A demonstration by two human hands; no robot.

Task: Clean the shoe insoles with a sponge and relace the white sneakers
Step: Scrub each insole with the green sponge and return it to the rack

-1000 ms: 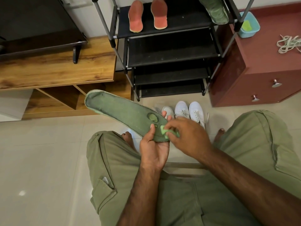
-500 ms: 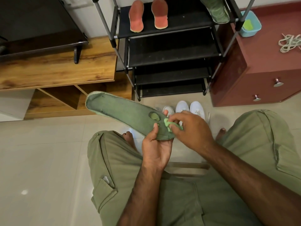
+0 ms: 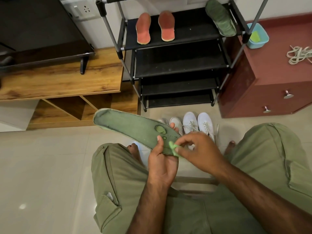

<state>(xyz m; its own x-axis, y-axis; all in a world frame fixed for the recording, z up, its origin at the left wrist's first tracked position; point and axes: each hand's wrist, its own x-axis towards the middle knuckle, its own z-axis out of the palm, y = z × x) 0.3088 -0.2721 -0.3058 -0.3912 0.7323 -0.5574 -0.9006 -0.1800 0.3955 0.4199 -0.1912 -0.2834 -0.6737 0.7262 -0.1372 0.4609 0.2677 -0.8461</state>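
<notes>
A: Entry — where is the insole?
B: The green insole (image 3: 135,128) is held in the air above the person's lap, fabric face up, toe end pointing up and left. There are two round marks near the heel end.

A: Left hand?
B: The left hand (image 3: 162,163) grips the heel end. The thumb is pressed on top, the fingers (image 3: 172,124) are curled beneath, and one tip shows past the far edge.

A: Right hand?
B: The right hand (image 3: 200,151) pinches a small light-green sponge piece (image 3: 173,148) between thumb and forefinger — it touches the insole's near edge by the left thumb. The other fingers are loosely bent.

A: Shoes?
B: The white sneakers (image 3: 191,123) stand on the tiled floor (image 3: 42,166), just beyond the hands, toes toward the person, at the foot of the black shoe rack (image 3: 177,65).

A: Rack contents?
B: The top shelf holds two orange insoles (image 3: 143,29) side by side. A second green insole (image 3: 220,17) lies at the right end.

A: Further right?
B: A maroon cabinet (image 3: 270,78) carries a blue tub (image 3: 259,41) and a loose bundle of white laces (image 3: 298,54), well apart from each other.

A: Left side?
B: A wooden TV unit (image 3: 59,80) stands beside the rack.
</notes>
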